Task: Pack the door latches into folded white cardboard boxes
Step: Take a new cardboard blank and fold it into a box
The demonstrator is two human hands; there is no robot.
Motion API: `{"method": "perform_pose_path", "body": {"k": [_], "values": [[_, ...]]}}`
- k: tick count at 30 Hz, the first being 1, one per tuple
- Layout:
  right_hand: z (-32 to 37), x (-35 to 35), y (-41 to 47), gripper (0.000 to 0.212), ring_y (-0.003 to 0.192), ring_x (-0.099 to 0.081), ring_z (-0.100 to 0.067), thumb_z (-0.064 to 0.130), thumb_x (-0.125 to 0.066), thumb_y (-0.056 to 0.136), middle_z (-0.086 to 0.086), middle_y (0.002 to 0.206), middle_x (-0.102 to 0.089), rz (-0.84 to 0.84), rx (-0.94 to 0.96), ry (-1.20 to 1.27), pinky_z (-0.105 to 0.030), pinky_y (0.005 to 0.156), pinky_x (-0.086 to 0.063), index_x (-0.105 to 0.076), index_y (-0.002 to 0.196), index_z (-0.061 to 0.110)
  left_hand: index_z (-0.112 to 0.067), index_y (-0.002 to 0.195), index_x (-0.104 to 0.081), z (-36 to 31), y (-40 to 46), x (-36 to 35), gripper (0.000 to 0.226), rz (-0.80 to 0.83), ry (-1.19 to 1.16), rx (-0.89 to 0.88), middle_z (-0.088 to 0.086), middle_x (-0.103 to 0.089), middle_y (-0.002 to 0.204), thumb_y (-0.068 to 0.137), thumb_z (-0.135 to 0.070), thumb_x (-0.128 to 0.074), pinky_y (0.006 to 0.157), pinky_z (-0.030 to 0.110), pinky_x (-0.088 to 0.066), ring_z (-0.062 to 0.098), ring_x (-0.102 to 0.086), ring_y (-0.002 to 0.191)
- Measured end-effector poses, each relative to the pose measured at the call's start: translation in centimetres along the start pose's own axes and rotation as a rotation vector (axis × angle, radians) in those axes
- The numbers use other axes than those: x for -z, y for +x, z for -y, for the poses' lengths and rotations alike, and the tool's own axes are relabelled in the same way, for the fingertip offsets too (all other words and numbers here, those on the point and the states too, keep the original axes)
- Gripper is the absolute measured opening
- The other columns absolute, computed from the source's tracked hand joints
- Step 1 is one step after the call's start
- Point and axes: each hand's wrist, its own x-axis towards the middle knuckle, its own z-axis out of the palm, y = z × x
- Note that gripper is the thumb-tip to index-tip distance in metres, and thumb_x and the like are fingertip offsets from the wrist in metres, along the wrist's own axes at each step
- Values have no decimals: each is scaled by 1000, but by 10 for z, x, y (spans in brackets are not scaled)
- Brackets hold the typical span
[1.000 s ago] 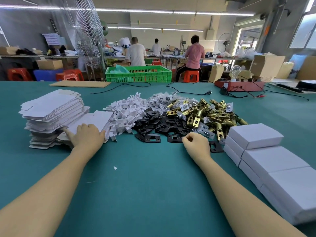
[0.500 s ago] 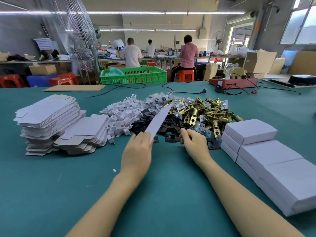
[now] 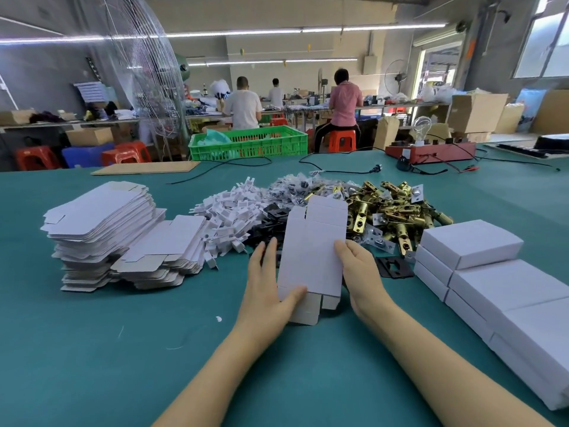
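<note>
- The left hand (image 3: 267, 291) holds the flat white box (image 3: 312, 260) by its left edge, with the thumb pressed on the front near the bottom and the fingers mostly straight behind it.
- The right hand (image 3: 363, 274) holds the right edge, fingers mostly straight along the side.
- The box is up off the green table (image 3: 123, 349), between the two hands, not opened yet.
- I think the job now is to pop it open. Push both edges in gently so it turns square, then tuck the bottom flaps.
- Do not squeeze hard, or the card may bend.
- The gold door latches (image 3: 391, 214) lie in a pile just behind the box.
- Closed boxes (image 3: 471, 246) sit stacked to the right, flat ones (image 3: 101, 220) to the left.
</note>
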Motion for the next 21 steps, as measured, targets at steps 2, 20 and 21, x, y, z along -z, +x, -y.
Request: {"method": "perform_pose_path", "body": {"k": [2,20,21], "values": [[1,-1,-1,38,89,-55,-22,26,-41,103,-26,111,-61,-4,-24,21,-51,93,-48,-54,105,-10,-44,146,-22,-2,2,5,76,53,-184,100,-18,-37,142,91,-16,-67,102,15,-34,-5,-42,125],[-15,-29,-22,44,109,-58,-5,11,-60,89,12,116,-62,220,82,-84,-25,90,-49,-44,120,38,-39,125,-52,2,7,4,61,-82,-565,191,-21,-69,110,86,6,-65,78,18,-54,6,-66,105],[-15,-28,-21,42,109,-58,-5,12,-59,90,14,115,-62,206,90,-96,-25,89,-49,-45,119,39,-42,124,-50,1,6,3,67,-69,-549,174,-25,-67,110,85,10,-63,83,20,-55,7,-65,109]]}}
